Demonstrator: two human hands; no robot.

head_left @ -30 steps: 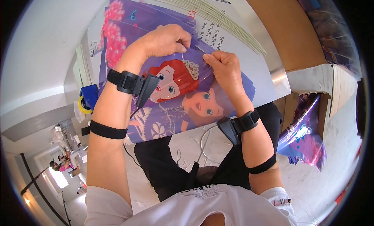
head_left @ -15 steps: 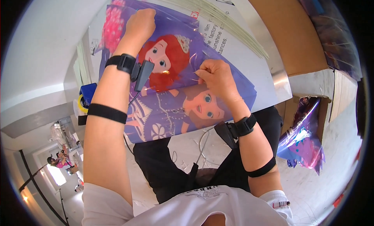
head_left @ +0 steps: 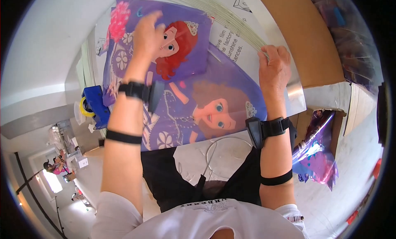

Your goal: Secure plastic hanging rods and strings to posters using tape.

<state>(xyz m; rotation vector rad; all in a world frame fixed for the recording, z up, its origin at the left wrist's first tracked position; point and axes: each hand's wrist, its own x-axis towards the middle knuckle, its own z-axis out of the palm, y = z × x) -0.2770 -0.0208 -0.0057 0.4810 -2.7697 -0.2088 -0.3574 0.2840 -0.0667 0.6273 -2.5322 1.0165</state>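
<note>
Purple plastic sheets printed with cartoon princesses lie before me in a stack. The upper sheet (head_left: 196,59) shows a red-haired figure, the lower sheet (head_left: 247,90) a brown-haired one. Over the upper sheet is my left hand (head_left: 146,39), blurred, its thumb and forefinger apart and nothing seen in them. My right hand (head_left: 275,70) has its fingers pinched at the near end of a bundle of thin pale sticks (head_left: 231,22), to the right of the sheets. How many sticks it grips is hidden. Black straps with small dark devices sit on both wrists.
A blue tape dispenser (head_left: 97,101) with a yellow roll stands at the left edge of the work surface. Brown cardboard (head_left: 313,37) borders the right side. Below it, an open box (head_left: 339,123) holds shiny purple film. Other people (head_left: 57,165) are far off at left.
My right hand has left the sheets and moved right to the sticks' end. My left hand has shifted slightly down with its fingers opening, and the upper sheet now lies flatter, turned a little leftward.
</note>
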